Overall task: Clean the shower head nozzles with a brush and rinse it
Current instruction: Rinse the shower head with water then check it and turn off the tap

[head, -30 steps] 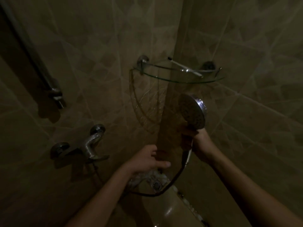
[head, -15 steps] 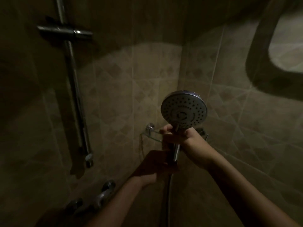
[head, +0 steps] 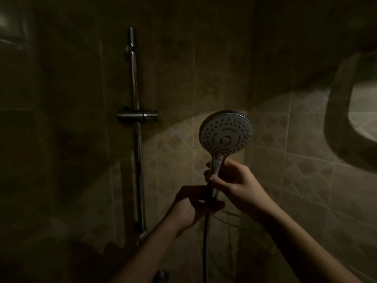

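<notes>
A round chrome shower head (head: 225, 133) is held upright in the dim shower corner, its nozzle face turned toward me. My right hand (head: 234, 185) grips its handle just below the head. In shadow lower down, my left hand (head: 195, 203) closes around the bottom of the handle where the dark hose (head: 205, 242) hangs straight down. No brush is visible.
A vertical chrome slide rail (head: 136, 139) with a holder bracket (head: 138, 115) is fixed to the tiled wall on the left. Tiled walls meet in a corner behind the shower head. A large dark curved shadow falls on the right wall.
The shower head has been raised from near the glass corner shelf and turned to face me. The view has tilted upward; the shelf and mixer tap have left the frame.
</notes>
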Demonstrator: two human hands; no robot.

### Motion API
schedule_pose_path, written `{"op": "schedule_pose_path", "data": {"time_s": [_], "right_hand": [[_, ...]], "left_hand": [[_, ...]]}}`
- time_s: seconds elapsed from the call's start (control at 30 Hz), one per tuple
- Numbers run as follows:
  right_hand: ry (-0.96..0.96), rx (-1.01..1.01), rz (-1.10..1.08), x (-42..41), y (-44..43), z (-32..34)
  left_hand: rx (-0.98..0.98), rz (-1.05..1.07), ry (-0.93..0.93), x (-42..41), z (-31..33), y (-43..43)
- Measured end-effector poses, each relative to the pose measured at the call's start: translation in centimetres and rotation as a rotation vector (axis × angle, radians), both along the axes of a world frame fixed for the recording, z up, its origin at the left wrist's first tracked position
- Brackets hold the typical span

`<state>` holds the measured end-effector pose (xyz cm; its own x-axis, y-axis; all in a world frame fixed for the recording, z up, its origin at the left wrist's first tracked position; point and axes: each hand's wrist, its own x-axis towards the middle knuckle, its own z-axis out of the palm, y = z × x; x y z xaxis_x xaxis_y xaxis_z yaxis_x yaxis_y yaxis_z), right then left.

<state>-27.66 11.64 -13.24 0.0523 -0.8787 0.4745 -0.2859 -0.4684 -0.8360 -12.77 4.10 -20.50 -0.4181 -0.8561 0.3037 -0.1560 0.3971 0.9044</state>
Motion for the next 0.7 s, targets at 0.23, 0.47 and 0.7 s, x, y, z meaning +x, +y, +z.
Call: {"op": "schedule_pose_path", "data": {"time_s": [0.23, 0.47, 0.7], "right_hand": [[0.161, -0.097, 0.049, 0.5, -1.7, 6.9], [0.159, -0.295, 0.087, 1.6, -5.1, 16.5], [0.162, -0.456, 0.071, 4.3, -10.3, 23.8]], "left_hand": [[-0.079, 0.146, -0.013, 0.7, 8.3, 1.4], [-0.252, 0.365, -0.034, 1.5, 18.3, 0.6], [-0.369, 0.625, -0.487, 5.5, 23.5, -2.1]]}}
